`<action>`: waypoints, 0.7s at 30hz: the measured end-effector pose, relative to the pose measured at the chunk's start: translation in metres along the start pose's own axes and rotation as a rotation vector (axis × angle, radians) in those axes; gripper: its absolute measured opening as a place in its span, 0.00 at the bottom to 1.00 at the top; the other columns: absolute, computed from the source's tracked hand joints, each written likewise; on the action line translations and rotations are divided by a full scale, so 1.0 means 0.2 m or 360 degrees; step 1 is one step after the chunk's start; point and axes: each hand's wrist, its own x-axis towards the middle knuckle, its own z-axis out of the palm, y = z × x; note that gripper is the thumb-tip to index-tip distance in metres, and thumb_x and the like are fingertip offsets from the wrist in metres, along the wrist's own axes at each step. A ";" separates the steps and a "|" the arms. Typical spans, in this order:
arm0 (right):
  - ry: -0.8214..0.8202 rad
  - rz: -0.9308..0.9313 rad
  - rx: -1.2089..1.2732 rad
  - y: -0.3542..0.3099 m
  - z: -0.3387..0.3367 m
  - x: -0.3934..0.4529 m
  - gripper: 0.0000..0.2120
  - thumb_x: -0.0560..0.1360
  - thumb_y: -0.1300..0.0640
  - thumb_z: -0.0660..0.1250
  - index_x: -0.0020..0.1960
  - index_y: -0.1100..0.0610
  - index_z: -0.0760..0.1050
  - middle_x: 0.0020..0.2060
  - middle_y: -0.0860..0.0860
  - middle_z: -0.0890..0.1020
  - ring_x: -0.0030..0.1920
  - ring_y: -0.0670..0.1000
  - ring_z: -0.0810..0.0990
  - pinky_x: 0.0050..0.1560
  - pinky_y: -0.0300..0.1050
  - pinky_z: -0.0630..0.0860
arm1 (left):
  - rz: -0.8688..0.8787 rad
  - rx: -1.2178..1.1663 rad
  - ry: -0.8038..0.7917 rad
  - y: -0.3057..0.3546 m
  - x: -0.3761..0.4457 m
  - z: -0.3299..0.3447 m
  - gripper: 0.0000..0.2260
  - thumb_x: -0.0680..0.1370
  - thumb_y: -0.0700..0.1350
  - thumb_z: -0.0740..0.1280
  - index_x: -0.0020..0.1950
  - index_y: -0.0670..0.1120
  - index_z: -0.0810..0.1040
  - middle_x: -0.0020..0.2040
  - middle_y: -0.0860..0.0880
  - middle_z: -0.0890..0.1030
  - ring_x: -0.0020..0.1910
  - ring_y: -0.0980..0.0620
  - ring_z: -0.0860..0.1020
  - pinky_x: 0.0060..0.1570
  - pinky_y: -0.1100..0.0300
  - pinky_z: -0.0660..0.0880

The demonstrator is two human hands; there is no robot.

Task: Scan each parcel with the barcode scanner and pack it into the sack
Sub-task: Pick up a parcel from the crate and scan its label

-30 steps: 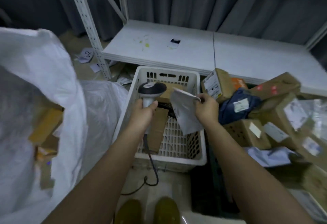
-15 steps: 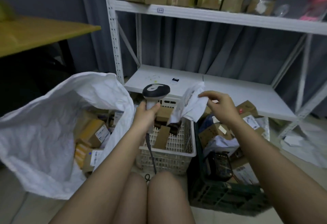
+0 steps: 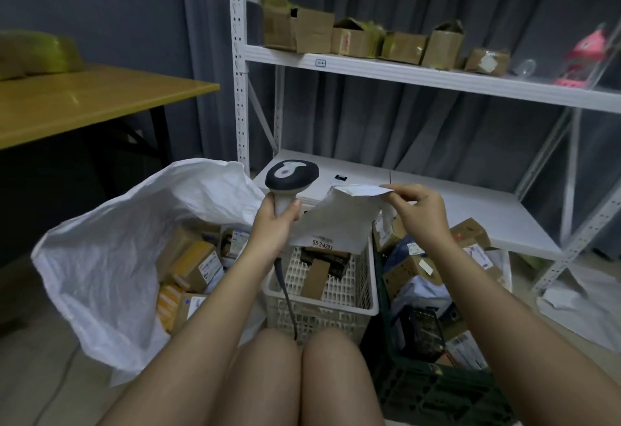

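Note:
My left hand (image 3: 274,220) grips the handle of the grey barcode scanner (image 3: 291,177), whose head points right. My right hand (image 3: 418,212) pinches the top edge of a flat white mailer parcel (image 3: 336,220), which hangs beside the scanner with a printed label at its lower edge. The big white sack (image 3: 111,251) lies open on the floor at my left, with several cardboard parcels (image 3: 195,262) inside.
A white plastic basket (image 3: 366,304) with boxes stands in front of my knees. A dark green crate (image 3: 433,388) and a heap of parcels (image 3: 420,267) sit at the right. White shelving (image 3: 420,72) with boxes stands behind. A yellow table (image 3: 84,103) is at the left.
The view has tilted up from the basket to the shelves. My right hand has raised the white mailer and turned it flatter, its label now facing me, next to the scanner.

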 end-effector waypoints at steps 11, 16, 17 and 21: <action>-0.0491 -0.0314 -0.0848 0.24 0.27 -0.47 0.10 0.78 0.55 0.67 0.56 0.56 0.83 0.48 0.53 0.80 0.49 0.53 0.77 0.43 0.47 0.73 | -0.0089 0.0119 -0.0038 -0.14 -0.05 -0.10 0.17 0.81 0.45 0.63 0.69 0.45 0.69 0.58 0.47 0.78 0.60 0.48 0.77 0.54 0.57 0.71; -0.0273 -0.0113 -0.0902 0.41 0.30 -0.36 0.10 0.78 0.58 0.66 0.55 0.59 0.83 0.45 0.57 0.80 0.47 0.58 0.78 0.38 0.46 0.70 | -0.0124 0.0187 -0.0064 -0.24 -0.01 -0.03 0.17 0.81 0.45 0.64 0.69 0.44 0.70 0.61 0.46 0.78 0.61 0.49 0.77 0.54 0.58 0.71; -0.0219 -0.0107 -0.0898 0.43 0.31 -0.32 0.09 0.78 0.59 0.67 0.54 0.60 0.83 0.44 0.58 0.80 0.46 0.59 0.78 0.37 0.46 0.69 | -0.0125 0.0197 -0.0079 -0.25 0.01 -0.02 0.17 0.81 0.45 0.64 0.69 0.44 0.70 0.62 0.46 0.78 0.61 0.49 0.76 0.54 0.59 0.71; 0.0076 -0.0242 -0.0867 0.46 0.32 -0.18 0.08 0.75 0.61 0.69 0.51 0.60 0.84 0.41 0.57 0.80 0.44 0.59 0.79 0.34 0.44 0.69 | -0.0114 0.0244 -0.0131 -0.33 0.11 0.04 0.17 0.81 0.45 0.64 0.69 0.44 0.70 0.61 0.48 0.78 0.60 0.49 0.76 0.56 0.59 0.71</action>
